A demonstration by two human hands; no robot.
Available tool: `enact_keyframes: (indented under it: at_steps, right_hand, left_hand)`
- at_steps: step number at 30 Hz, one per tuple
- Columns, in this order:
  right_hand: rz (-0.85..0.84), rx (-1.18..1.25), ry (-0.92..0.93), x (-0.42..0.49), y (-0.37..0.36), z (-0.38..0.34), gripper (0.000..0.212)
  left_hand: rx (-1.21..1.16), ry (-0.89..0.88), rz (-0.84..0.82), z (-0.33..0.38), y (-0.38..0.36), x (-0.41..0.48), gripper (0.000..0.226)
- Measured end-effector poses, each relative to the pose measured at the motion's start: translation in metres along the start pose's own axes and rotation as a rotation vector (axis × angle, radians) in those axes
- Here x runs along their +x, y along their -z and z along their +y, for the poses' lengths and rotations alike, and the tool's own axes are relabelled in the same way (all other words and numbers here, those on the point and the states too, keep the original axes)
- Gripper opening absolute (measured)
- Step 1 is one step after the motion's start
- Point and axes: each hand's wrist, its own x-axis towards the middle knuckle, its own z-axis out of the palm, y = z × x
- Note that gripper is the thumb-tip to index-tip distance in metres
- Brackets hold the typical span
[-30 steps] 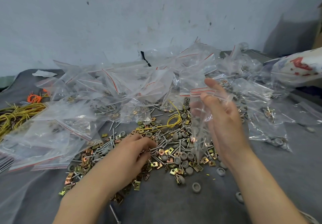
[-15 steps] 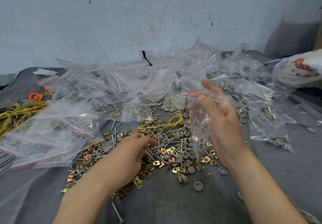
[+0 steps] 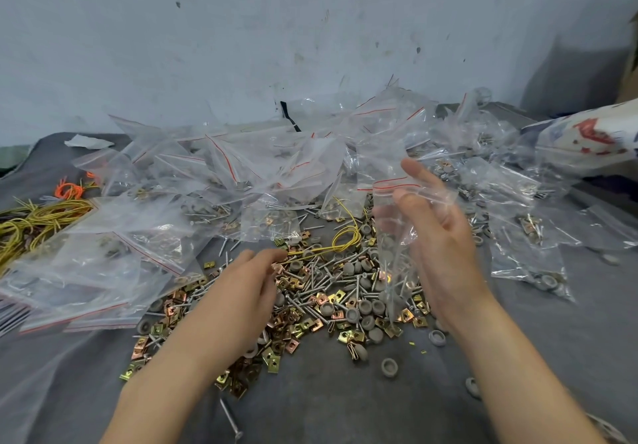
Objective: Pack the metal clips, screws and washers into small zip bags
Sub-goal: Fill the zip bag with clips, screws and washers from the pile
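the counter (image 3: 345,398) is dark grey. around the yellow wire loop (image 3: 346,236) lie clips (image 3: 293,328) in brass gold and coppery orange, silver screws (image 3: 312,281) and dull grey washers (image 3: 389,367). behind the loop the zip bags (image 3: 221,167) are clear, each with a thin red stripe at the mouth. the held zip bag (image 3: 393,222), in the fingers (image 3: 414,174) of the right hand (image 3: 442,247) just right of the loop, is the same. far left of the loop are yellow wires (image 3: 34,222) and bright orange ties (image 3: 69,190). far right of it a white package (image 3: 587,136) bears red and blue print. the wall (image 3: 241,46) behind the loop is pale blue-grey with dark specks.
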Motion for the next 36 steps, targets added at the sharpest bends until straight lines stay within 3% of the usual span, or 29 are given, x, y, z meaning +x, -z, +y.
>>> enact_keyframes:
  at_steps: [5,10,26,36]
  right_hand:
    - [-0.021,-0.085,0.05,-0.001,-0.003,0.002,0.056]
    - [-0.051,-0.142,0.078,-0.003,-0.004,0.004,0.056]
    - [-0.054,-0.167,0.068,-0.005,-0.006,0.002,0.051]
    - [-0.044,-0.177,0.064,-0.007,-0.006,0.002,0.06]
  left_hand:
    - [-0.422,0.072,0.087,0.0,0.002,0.009,0.03]
    - [-0.884,0.131,0.026,0.001,0.006,0.009,0.033]
    - [-1.318,0.132,0.033,0.019,0.005,0.014,0.022]
    - [-1.476,0.227,0.041,0.019,0.006,0.014,0.041]
